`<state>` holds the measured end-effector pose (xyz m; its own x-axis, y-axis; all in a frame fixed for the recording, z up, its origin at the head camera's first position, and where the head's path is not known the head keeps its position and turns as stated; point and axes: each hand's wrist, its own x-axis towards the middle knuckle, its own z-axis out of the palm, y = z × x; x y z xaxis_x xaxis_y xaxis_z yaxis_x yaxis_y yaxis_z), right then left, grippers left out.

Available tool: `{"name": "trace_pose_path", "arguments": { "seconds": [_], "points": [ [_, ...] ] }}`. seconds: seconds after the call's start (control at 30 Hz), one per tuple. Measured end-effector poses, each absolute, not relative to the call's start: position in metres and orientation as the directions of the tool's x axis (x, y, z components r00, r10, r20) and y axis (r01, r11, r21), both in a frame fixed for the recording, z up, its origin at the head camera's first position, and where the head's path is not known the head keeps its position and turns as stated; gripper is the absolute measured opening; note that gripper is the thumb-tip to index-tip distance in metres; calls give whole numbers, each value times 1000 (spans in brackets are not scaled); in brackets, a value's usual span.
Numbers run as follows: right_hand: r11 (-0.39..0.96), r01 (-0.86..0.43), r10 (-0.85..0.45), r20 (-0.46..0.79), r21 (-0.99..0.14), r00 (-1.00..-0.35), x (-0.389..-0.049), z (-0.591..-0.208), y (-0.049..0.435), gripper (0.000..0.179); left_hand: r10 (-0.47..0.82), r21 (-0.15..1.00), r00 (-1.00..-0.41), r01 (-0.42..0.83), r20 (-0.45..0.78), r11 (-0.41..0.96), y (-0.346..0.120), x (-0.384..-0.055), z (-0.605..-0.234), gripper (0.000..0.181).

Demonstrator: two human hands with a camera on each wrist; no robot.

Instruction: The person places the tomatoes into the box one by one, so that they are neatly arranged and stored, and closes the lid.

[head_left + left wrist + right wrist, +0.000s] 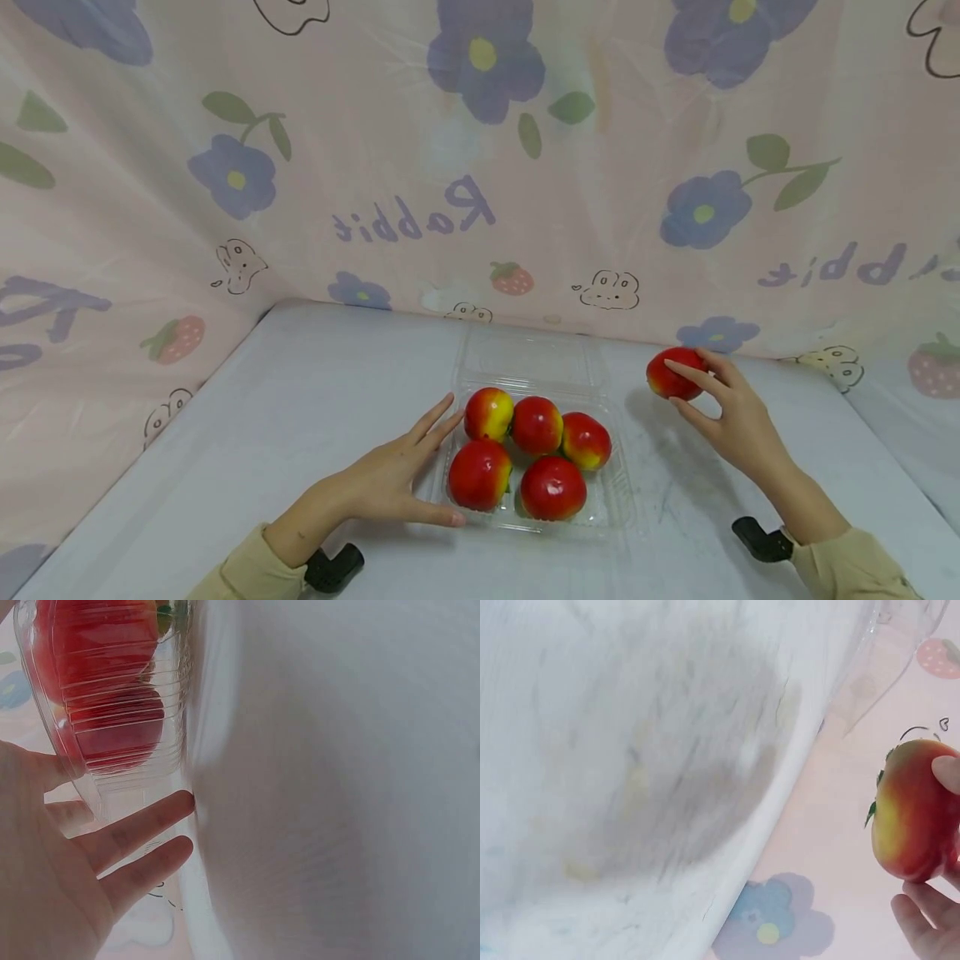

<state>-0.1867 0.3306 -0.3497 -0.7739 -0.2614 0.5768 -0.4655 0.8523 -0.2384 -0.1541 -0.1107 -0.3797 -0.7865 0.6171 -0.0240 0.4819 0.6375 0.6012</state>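
Five apples fill the clear tray [617, 500] your flat, open left hand [390, 483] steadies; your right hand [731, 417] pinches a sixth apple [670, 377] to its right.

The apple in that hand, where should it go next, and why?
Probably over to the clear tray, into the bare front right corner. The right hand holds a red apple off to the tray's right, five apples already sit inside, and the left hand rests flat against the tray's left edge, seemingly steadying it.
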Motion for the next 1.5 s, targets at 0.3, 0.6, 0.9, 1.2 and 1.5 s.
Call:
{"name": "trace_pose_path", "arguments": {
  "seconds": [0.3,0.6,0.9,1.2,1.5],
  "points": [
    [834,-492,-284,571,-250,-771,-179,-348,323,56,617,604,-787,480,-24,636,-111,-153,-379,109],
    [820,-508,-291,572,-264,-767,-171,-340,314,58,615,600,-788,487,-12,635,-110,-151,-378,108],
    [809,-526,-323,550,-262,-770,-160,-335,305,60,612,604,-791,479,-18,637,-110,-151,-378,108],
    [800,-544,-353,537,-251,-766,-151,-331,299,61,613,602,-790,483,-14,636,-111,-151,-377,108],
    [794,-541,-346,524,-279,-778,-147,-332,296,62,616,600,-788,484,-19,637,-110,-151,-378,109]
  ]
}}
